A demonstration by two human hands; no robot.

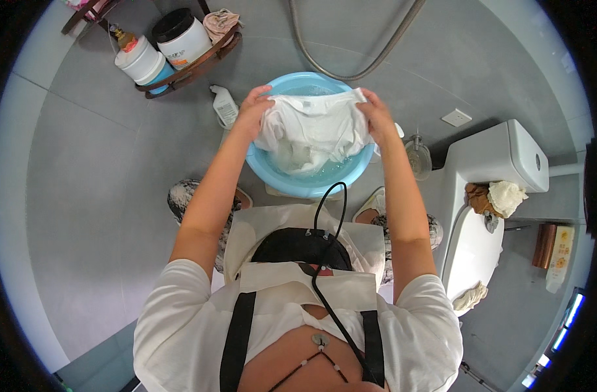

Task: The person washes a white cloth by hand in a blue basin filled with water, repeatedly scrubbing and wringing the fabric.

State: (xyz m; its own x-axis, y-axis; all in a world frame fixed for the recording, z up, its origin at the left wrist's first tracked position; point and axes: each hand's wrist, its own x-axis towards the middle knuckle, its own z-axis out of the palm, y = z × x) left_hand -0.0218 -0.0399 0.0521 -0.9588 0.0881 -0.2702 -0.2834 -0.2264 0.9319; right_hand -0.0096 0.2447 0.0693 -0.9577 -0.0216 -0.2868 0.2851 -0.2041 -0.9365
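A white garment (315, 127), perhaps a shirt, is stretched between my two hands over a light blue basin (279, 181). My left hand (254, 110) grips its upper left corner, and my right hand (375, 112) pinches the upper right corner. The garment's lower part hangs into the soapy water (331, 171), where bubbles show. Both arms reach forward, nearly straight. Some of my fingers are hidden behind the cloth.
A white bottle (225, 106) stands left of the basin. A corner shelf (200, 65) with tubs is at the far left. A grey hose (377, 62) loops behind the basin. On the right stands a white toilet (471, 245) with cloths on it; a glass-like container (418, 159) sits between.
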